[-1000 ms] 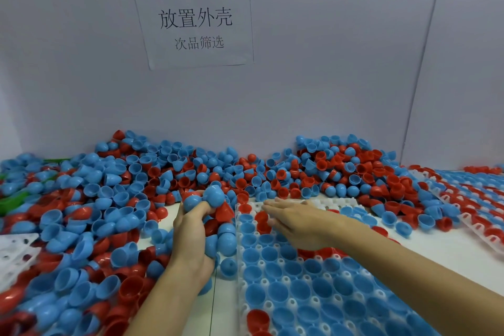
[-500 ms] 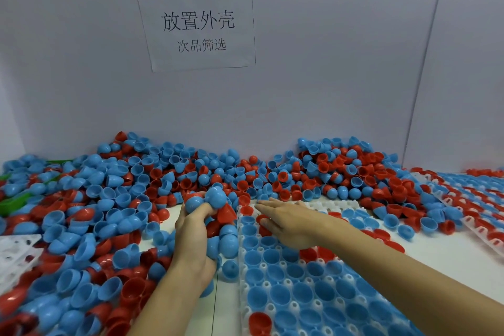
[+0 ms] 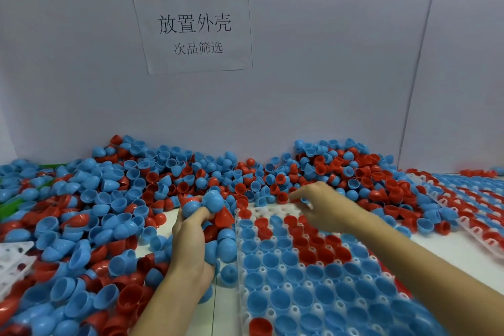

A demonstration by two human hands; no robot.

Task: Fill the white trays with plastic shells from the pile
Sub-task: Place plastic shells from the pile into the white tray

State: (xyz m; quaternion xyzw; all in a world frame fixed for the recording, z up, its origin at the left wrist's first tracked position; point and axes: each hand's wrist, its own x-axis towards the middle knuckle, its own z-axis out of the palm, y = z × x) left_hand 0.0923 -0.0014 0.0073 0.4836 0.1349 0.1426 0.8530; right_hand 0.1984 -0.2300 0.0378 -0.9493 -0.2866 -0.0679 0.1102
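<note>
A big pile of blue and red plastic shells covers the table's left and back. In front of me lies a white tray; most of its cups hold blue or red shells, and its far row shows bare white cups. My left hand grips a handful of shells just left of the tray. My right hand reaches over the tray's far edge, its fingertips at the pile; it is blurred, so its hold is unclear.
More filled white trays lie at the right. Another white tray pokes out of the pile at the left edge. A grey wall with a paper sign closes the back. Something green shows under the shells at far left.
My right hand has lifted off the tray's far cups and moved up and right to the pile's edge, uncovering red shells. My left hand keeps its handful in place.
</note>
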